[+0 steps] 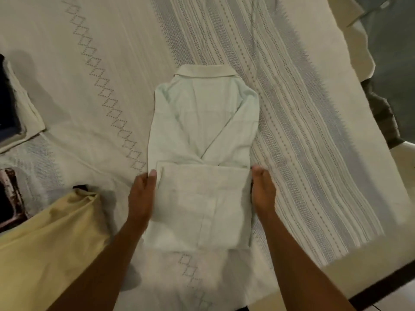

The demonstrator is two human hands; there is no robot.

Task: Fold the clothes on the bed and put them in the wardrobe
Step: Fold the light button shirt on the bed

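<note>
Bare left hand (141, 195), right hand (263, 194), forearms (298, 261)

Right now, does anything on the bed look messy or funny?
Nothing is spilled or torn. The pale shirt lies straight, with the left hand and right hand holding its folded part. Only the yellow garment at the near left looks rumpled.

On the bed (89, 63), shirt (202, 122) at centre, collar at the far end, near part folded back over itself; left grip (140, 194) and right grip (262, 191) on its side edges; second garment (49, 243) at near left
</note>
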